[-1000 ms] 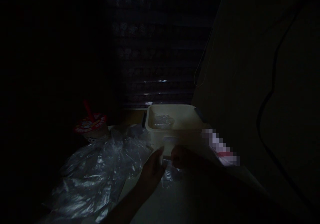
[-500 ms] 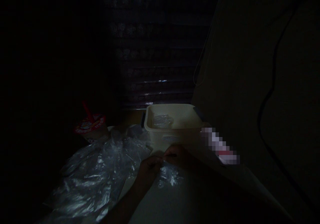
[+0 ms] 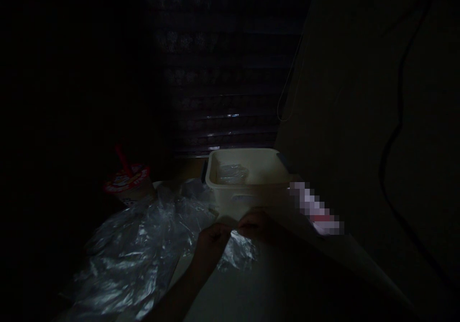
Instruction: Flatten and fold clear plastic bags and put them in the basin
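The left hand and right hand appear to have their fingertips narrowed on the upper edge of 1 small clear bag, which sits just below and between them. Beyond the fingers, 1 clear packet lies in the cream bin; the small clear bag is outside it, seemingly unfinished. Deep shadow obscures the right hand's grip, the bag's contents cannot be told, and pixelation masks an item right of the fingers
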